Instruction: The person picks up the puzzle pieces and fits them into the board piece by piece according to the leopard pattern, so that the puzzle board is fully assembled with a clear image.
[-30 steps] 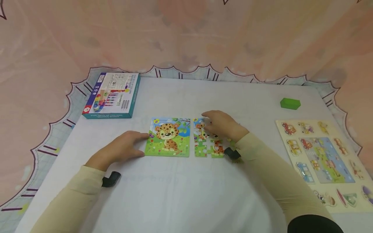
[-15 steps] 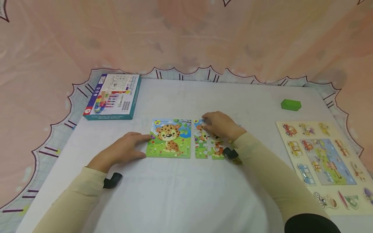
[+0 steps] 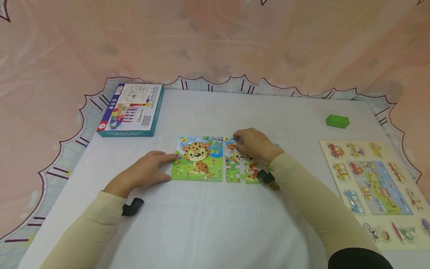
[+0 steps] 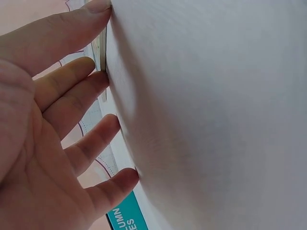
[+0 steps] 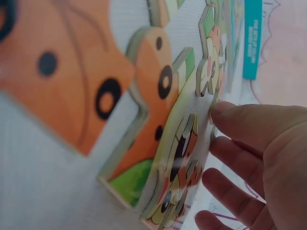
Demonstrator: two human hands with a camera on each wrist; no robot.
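Note:
A leopard picture board lies flat mid-table, its picture complete. Along its left edge my left hand rests with forefinger and thumb touching it; in the left wrist view the fingers are extended, tips on the white surface. Right of the board, a narrow gap apart, lie jigsaw pieces of a similar leopard picture, partly covered by my right hand. In the right wrist view the right thumb and forefinger pinch the edge of a jigsaw piece; several other pieces lie nearer the camera, some raised on others.
A flat toy box with a teal side lies at the back left. Far right sits a green block, with a wooden vehicle puzzle board in front of it. White cloth covers the table.
The leopard board and my left hand have slid slightly right, narrowing the gap to the pieces. My right hand stays nearly still over the pieces. The view shifts a little.

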